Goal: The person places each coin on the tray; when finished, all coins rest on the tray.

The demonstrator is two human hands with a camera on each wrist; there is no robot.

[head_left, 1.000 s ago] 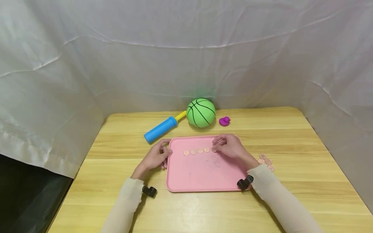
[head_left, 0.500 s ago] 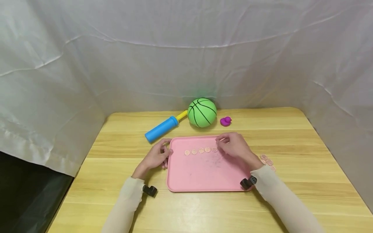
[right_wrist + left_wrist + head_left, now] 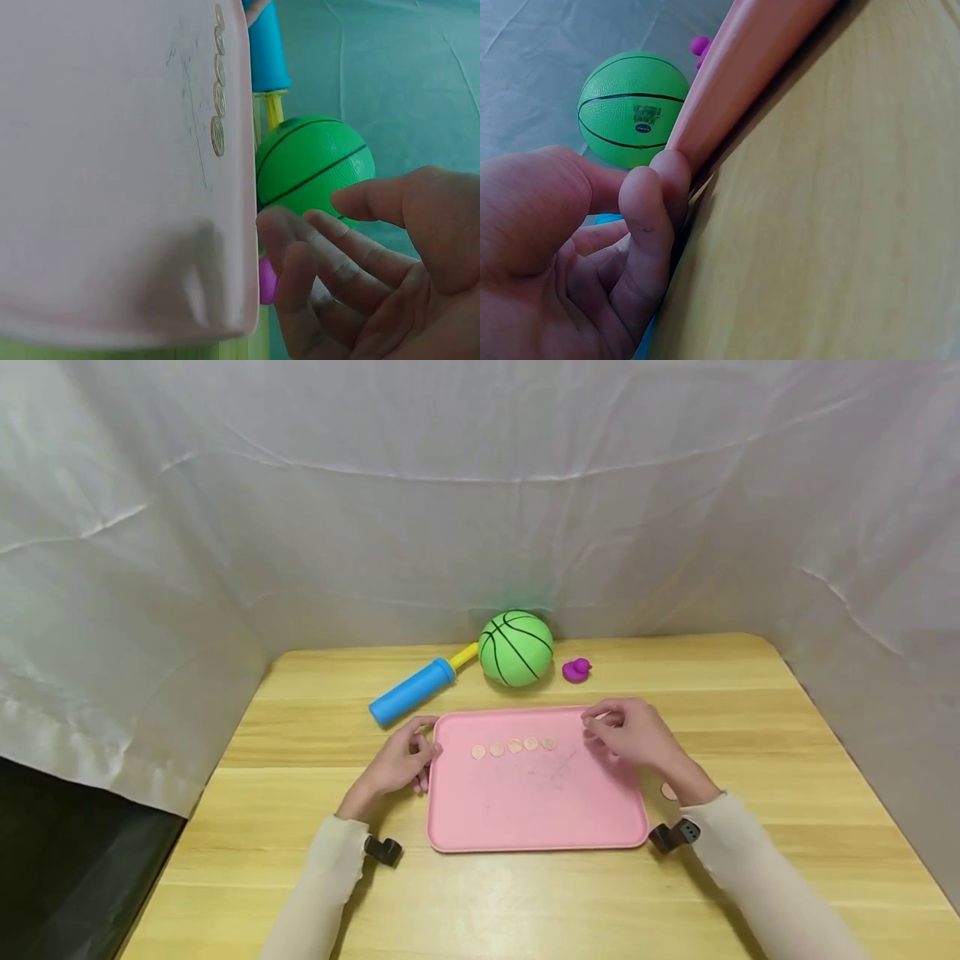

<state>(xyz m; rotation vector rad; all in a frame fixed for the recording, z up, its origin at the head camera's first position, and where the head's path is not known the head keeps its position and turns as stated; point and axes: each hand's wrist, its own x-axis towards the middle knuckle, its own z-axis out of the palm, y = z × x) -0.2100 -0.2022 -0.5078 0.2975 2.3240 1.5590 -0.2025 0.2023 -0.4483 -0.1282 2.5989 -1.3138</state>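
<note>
Head view: a pink rectangular tray (image 3: 517, 814) is lying on a light wood-grain table (image 3: 487, 910), with five round copper-coloured coins (image 3: 514, 746) forming a row across its far half.
Left hand: the left hand (image 3: 395, 764) is gripping the tray's left rim, thumb and finger pinching the edge.
Right hand: the right hand (image 3: 636, 732) is hovering about the tray's far right corner, fingers loosely bent, thumb apart, pinching nothing visible.
Change: compared with half a second ago, the right hand is standing farther right, clear of the row.
Meaning: the rightmost coin appears to be resting freely, its placement probably complete.
Loose coin: one copper-coloured disc (image 3: 668, 792) is lying right of the tray, partly hidden.
Behind tray: a green black-lined ball (image 3: 516, 648), a blue-and-yellow cylindrical pump (image 3: 411, 692) and a purple toy duck (image 3: 576, 671) are resting.
</note>
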